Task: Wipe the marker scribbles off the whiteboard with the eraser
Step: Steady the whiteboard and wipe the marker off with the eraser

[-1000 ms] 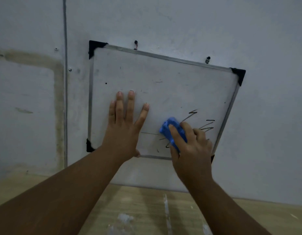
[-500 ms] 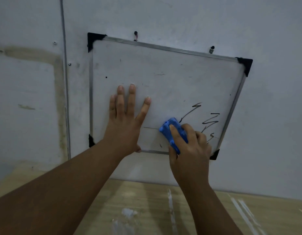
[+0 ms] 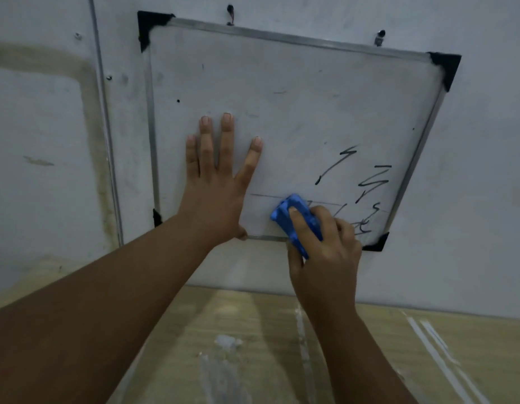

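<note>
A whiteboard (image 3: pixel 282 83) with a metal frame and black corner caps hangs tilted on a grey wall. Black marker scribbles (image 3: pixel 369 182) sit in its lower right part, and a thin line runs across near the bottom edge. My left hand (image 3: pixel 218 182) lies flat on the board's lower left area, fingers spread. My right hand (image 3: pixel 326 249) grips a blue eraser (image 3: pixel 293 220) and presses it against the board at the bottom edge, just left of the scribbles. Part of the eraser is hidden under my fingers.
Two hooks (image 3: pixel 230 13) hold the board's top edge. A thin vertical pipe (image 3: pixel 104 126) runs down the wall left of the board. Below lies a wooden surface (image 3: pixel 253 345) with white paint marks.
The view has drawn closer to the board and shifted up. My right hand with the eraser has slid down toward the bottom edge, baring more of the scribbles. My left hand stays flat.
</note>
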A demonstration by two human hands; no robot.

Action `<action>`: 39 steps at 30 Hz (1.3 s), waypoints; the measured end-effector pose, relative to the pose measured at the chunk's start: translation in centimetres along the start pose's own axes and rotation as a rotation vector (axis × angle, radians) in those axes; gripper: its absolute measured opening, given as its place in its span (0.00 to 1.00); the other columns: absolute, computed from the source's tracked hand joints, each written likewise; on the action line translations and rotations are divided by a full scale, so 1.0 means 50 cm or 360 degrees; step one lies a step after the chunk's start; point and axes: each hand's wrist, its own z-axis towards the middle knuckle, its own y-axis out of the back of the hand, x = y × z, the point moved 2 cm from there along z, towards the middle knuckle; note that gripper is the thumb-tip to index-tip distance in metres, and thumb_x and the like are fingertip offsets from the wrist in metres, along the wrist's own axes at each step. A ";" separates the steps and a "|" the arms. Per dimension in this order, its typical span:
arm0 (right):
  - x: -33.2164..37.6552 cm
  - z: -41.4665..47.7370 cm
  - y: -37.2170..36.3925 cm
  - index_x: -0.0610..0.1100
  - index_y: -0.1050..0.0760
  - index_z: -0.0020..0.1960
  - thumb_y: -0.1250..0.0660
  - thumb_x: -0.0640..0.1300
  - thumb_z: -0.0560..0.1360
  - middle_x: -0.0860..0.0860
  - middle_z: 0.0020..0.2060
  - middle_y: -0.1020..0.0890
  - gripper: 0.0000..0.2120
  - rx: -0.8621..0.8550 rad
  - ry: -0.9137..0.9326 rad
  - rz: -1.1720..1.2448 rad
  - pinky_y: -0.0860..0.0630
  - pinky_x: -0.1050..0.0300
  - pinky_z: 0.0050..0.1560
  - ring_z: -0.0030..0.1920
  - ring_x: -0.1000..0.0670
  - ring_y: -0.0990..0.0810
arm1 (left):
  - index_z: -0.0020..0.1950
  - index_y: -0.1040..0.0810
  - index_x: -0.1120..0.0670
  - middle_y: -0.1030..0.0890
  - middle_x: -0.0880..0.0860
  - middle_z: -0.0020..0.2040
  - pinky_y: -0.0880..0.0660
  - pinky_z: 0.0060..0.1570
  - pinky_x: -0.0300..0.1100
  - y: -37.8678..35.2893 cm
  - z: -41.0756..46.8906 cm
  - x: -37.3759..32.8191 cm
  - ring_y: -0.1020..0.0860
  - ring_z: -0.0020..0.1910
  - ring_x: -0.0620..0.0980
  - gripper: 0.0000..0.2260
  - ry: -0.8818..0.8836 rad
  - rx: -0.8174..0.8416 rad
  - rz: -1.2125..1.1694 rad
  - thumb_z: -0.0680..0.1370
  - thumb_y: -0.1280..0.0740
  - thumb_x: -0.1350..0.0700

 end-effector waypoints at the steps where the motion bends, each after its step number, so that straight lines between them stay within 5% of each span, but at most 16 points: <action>1: -0.002 0.001 0.000 0.49 0.25 0.69 0.27 0.43 0.72 0.44 0.64 0.23 0.26 -0.0030 -0.0040 0.0014 0.31 0.45 0.51 0.59 0.39 0.26 | 0.82 0.67 0.50 0.67 0.68 0.80 0.63 0.75 0.70 -0.001 0.000 0.000 0.66 0.77 0.74 0.74 -0.0003 -0.0010 0.0004 0.54 0.20 0.30; 18: 0.014 -0.047 -0.016 0.50 0.24 0.69 0.29 0.44 0.73 0.45 0.65 0.23 0.24 0.0145 0.0092 0.0060 0.30 0.45 0.48 0.58 0.39 0.25 | 0.83 0.62 0.52 0.58 0.70 0.81 0.62 0.71 0.72 0.004 -0.009 -0.009 0.57 0.78 0.75 0.71 0.0000 -0.0118 0.0114 0.56 0.21 0.29; 24: -0.009 -0.029 -0.008 0.49 0.25 0.69 0.29 0.45 0.73 0.44 0.64 0.23 0.24 -0.0022 -0.0095 0.0026 0.30 0.45 0.50 0.58 0.39 0.26 | 0.83 0.52 0.51 0.56 0.61 0.78 0.59 0.75 0.68 -0.021 -0.045 -0.016 0.52 0.79 0.68 0.64 -0.0015 -0.0182 0.0087 0.58 0.17 0.39; 28: 0.005 -0.047 -0.018 0.49 0.25 0.69 0.29 0.45 0.74 0.44 0.64 0.23 0.24 0.0078 -0.0017 0.0068 0.29 0.45 0.49 0.58 0.39 0.26 | 0.83 0.50 0.52 0.48 0.66 0.80 0.53 0.76 0.67 -0.034 -0.054 -0.018 0.47 0.79 0.68 0.60 -0.0018 -0.0205 0.0102 0.61 0.18 0.40; 34: -0.009 -0.043 -0.014 0.49 0.25 0.70 0.30 0.45 0.74 0.44 0.64 0.23 0.24 -0.0016 -0.0068 0.0045 0.32 0.47 0.50 0.59 0.40 0.27 | 0.84 0.53 0.52 0.53 0.64 0.83 0.52 0.76 0.68 -0.043 -0.072 -0.031 0.54 0.82 0.65 0.57 0.0000 -0.0211 0.0044 0.65 0.19 0.43; 39: -0.010 -0.045 -0.013 0.49 0.25 0.69 0.29 0.45 0.73 0.43 0.63 0.23 0.24 0.0002 -0.0032 0.0094 0.30 0.45 0.50 0.58 0.39 0.26 | 0.84 0.57 0.52 0.59 0.62 0.83 0.55 0.75 0.71 -0.053 -0.072 -0.049 0.60 0.82 0.64 0.59 0.0105 -0.0217 -0.0082 0.65 0.19 0.56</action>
